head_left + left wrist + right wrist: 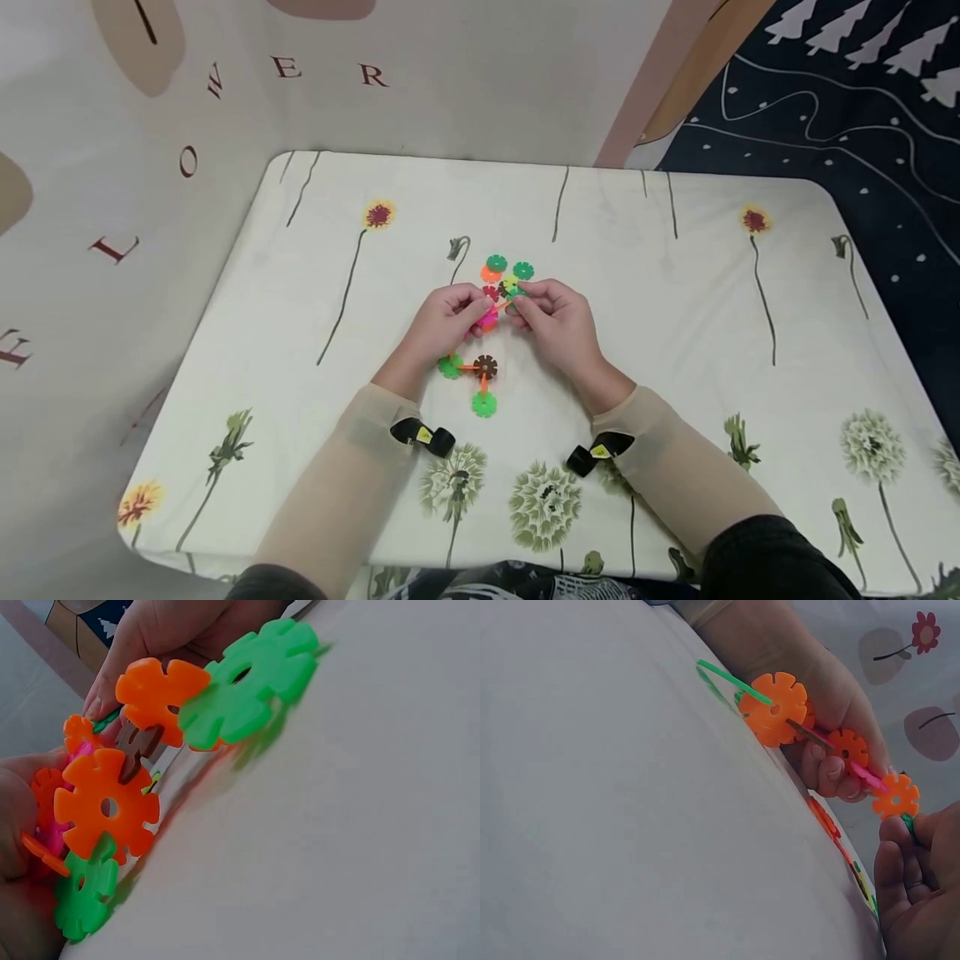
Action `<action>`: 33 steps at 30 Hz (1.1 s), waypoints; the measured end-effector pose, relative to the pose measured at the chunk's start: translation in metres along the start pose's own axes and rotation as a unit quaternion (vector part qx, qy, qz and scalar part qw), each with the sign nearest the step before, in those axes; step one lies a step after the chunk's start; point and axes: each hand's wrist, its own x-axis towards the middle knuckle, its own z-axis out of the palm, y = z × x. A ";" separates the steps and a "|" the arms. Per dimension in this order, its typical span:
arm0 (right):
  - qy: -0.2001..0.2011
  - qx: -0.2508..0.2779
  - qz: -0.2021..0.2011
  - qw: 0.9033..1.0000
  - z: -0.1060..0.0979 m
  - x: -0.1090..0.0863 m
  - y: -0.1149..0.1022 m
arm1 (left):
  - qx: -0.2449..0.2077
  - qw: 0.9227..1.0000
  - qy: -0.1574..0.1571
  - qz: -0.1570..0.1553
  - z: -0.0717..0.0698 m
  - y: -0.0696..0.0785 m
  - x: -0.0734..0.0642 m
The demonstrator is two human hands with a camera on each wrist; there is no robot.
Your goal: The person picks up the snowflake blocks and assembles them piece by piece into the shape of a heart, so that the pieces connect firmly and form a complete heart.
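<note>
My left hand (447, 321) grips one end of a chain of notched plastic flower discs slotted into each other. A pink disc (488, 317) shows at its fingertips. The chain runs down toward me through a green disc (451, 366) and a brown disc (485, 367) to a bright green disc (484, 405). Between thumb and fingers, my right hand (558, 325) pinches a darker green disc (908, 823). An orange disc (895, 798) sits edge to edge with it, between the two hands, and meets a pink disc on the left hand's side.
Loose discs lie just beyond the hands, among them dark green ones (496, 263) and an orange one (491, 274). The table (660, 275) has a white cloth printed with flowers. A pale printed curtain (465, 100) hangs behind its far edge.
</note>
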 end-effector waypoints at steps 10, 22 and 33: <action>-0.008 -0.042 -0.006 0.999 0.000 0.001 -0.002 | 0.017 1.000 -0.013 0.005 -0.001 -0.001 0.001; 0.014 -0.032 0.017 0.999 0.004 0.001 0.002 | 0.004 1.000 0.000 -0.017 0.002 0.001 0.002; 0.032 -0.211 -0.010 0.977 0.000 0.006 0.008 | -0.050 0.994 0.027 -0.089 0.002 0.005 0.003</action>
